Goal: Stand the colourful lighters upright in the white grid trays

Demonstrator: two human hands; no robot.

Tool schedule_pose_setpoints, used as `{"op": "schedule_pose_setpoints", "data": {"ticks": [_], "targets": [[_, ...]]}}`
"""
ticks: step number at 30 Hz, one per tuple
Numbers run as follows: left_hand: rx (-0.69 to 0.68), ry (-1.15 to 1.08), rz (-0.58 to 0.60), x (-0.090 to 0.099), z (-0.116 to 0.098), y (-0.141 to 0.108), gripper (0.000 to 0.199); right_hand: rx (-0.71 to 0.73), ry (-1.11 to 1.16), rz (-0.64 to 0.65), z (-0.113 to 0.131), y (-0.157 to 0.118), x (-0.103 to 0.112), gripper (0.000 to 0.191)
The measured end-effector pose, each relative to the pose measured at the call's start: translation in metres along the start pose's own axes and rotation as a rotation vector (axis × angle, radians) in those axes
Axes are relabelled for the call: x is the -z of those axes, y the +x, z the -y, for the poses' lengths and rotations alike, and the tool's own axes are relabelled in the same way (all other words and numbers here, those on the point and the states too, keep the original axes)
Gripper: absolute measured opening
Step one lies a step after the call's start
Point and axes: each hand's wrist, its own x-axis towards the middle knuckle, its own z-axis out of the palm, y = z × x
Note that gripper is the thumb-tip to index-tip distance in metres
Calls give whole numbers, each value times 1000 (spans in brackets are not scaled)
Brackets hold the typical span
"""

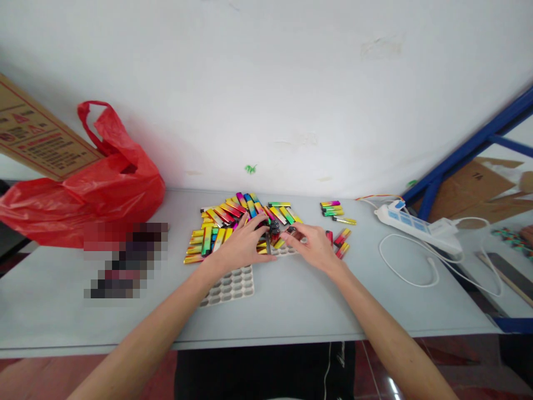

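Note:
Several shiny, multicoloured lighters (207,240) lie in a loose pile on the table. At the pile's right side my left hand (240,243) curls its fingers round a bunch of lighters with black tops (275,226); its fingertips are partly hidden. Close by on the right, my right hand (314,244) pinches a lighter (291,229) by its dark top. Beneath the right hand, part of a pale tray with rows of holes (284,251) shows. A second such tray (227,287) lies below my left wrist, its holes unfilled where visible.
More lighters (332,209) lie to the right. A red plastic bag (125,189) and a cardboard box (37,133) stand at left, near a blurred-out patch. At right are a white power strip (416,225), its cable (385,261) and a blue metal frame (470,136). A wall closes the back.

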Motion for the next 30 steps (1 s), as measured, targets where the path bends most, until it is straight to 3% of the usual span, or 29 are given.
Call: {"op": "schedule_pose_setpoints", "data": {"ticks": [6,12,18,24,30], "targets": [[-23,26,-14,0,-1,0,69,47,6,56,-4,0,-8,32],[-20,28,-21,-2,0,-1,68,143,-10,4,-11,1,-13,33],[-33,16,-49,-6,4,-2,69,169,-58,88,-9,2,-16,32],[-12,-13,-27,-3,3,0,67,220,-146,197,-11,4,-7,27],[-36,5,-36,-4,5,-1,71,173,-387,134,-2,4,-17,32]]}}
